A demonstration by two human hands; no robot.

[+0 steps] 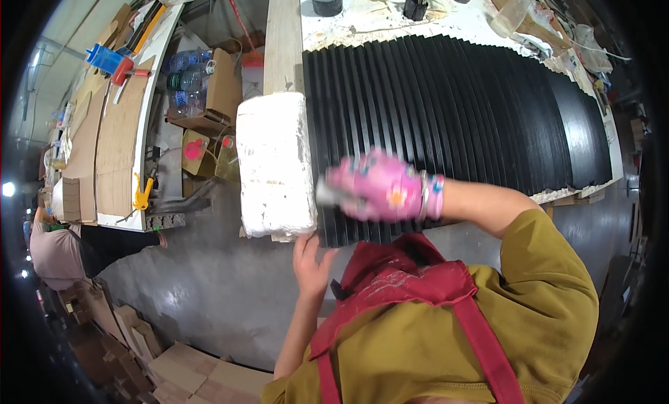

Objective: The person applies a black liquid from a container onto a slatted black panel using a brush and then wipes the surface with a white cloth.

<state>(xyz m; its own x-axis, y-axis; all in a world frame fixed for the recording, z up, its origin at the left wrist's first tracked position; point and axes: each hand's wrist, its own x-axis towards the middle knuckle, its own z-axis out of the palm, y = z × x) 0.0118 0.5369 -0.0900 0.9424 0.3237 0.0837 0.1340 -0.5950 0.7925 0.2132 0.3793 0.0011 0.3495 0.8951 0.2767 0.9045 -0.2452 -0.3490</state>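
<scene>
My right hand (376,188), in a pink flowered glove, is closed around a small light-grey object (333,194), blurred by motion; its kind cannot be made out. This hand is over the left end of a row of long black strips (446,111), laid side by side across the table. Left of the strips, a white block (274,165) with a rough, smeared surface lies against the first one. My bare left hand (313,266) reaches up at the near end of the leftmost strip, by the block's lower corner. Its fingers are stretched and the thumb stands apart; the fingertips are partly hidden.
A dark tub (326,0) and a small black container (416,6) stand at the table's far side. To the left, another bench (125,139) bears a red-handled tool (124,71) and a yellow tool (144,192). Bottles (187,83) fill a carton beneath. Another person (66,254) is far left.
</scene>
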